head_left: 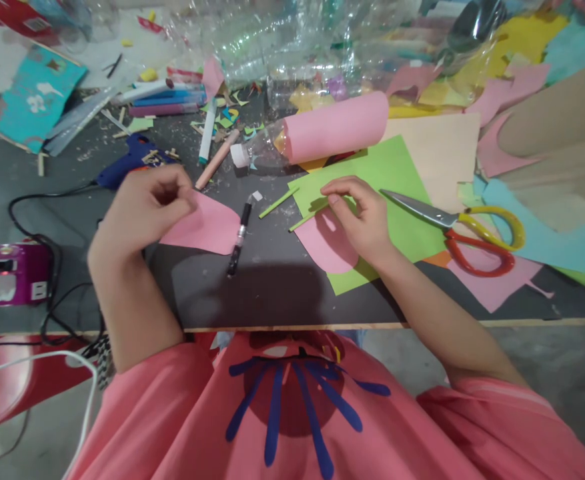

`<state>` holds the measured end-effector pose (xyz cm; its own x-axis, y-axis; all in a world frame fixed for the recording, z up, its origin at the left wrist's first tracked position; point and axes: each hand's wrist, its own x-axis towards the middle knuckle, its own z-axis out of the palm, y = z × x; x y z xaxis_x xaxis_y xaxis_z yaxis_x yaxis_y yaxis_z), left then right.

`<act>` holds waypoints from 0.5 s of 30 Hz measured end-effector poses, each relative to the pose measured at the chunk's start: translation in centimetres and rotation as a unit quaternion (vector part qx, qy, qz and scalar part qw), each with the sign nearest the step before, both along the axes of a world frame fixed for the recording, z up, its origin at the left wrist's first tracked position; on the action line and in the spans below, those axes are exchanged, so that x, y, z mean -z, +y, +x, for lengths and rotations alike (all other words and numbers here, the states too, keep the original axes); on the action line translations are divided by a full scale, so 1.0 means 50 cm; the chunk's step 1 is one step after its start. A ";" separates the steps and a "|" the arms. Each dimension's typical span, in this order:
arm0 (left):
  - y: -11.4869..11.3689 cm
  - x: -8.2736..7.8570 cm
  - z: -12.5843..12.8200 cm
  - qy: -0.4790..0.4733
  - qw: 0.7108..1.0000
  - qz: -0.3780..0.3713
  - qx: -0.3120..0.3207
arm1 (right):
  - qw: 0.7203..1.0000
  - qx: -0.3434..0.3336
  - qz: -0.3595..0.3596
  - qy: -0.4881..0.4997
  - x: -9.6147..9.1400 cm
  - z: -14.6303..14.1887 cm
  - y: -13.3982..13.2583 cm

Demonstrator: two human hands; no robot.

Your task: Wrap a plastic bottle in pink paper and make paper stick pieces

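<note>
My left hand point(145, 207) is closed, with thumb and fingers curled together above a pink paper piece point(205, 227). Whether anything sits in its fingertips is hidden. My right hand point(362, 213) pinches the end of a thin green paper stick point(306, 217) over another pink paper piece point(328, 243). A second green stick point(278, 203) lies just beyond it. Under the right hand is a light green sheet point(402, 180). A black pen point(240, 240) rests between my hands. Scissors point(452, 220) with red and yellow handles lie partly spread, right of my right hand.
Behind my hands lies a plastic bottle point(337, 130) wrapped in pink paper. A blue glue gun point(127, 163) with a black cord is at left, near a purple box point(19, 273). Markers point(167, 100), scraps and clear bottles point(252, 40) crowd the back. The table's edge point(292, 328) is close to me.
</note>
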<state>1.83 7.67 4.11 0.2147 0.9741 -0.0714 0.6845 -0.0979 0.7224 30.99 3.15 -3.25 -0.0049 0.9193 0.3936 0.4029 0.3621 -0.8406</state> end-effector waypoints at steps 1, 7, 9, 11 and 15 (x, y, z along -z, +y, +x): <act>-0.002 -0.002 -0.002 -0.035 0.999 0.028 -0.017 | 1.000 0.000 -0.003 0.003 -0.001 -0.001 -0.001; -0.008 0.001 0.033 -0.179 0.974 0.085 -0.106 | 0.999 -0.029 -0.025 0.008 -0.006 -0.010 -0.013; -0.012 0.015 0.064 -0.238 0.959 0.089 -0.128 | 0.997 -0.079 -0.024 -0.006 -0.006 -0.015 -0.019; -0.019 0.037 0.100 -0.295 0.946 0.060 -0.119 | 0.990 -0.138 -0.010 -0.030 -0.004 -0.020 -0.026; -0.049 0.076 0.160 -0.311 0.946 -0.074 -0.060 | 0.975 -0.207 -0.050 -0.067 0.006 -0.029 -0.038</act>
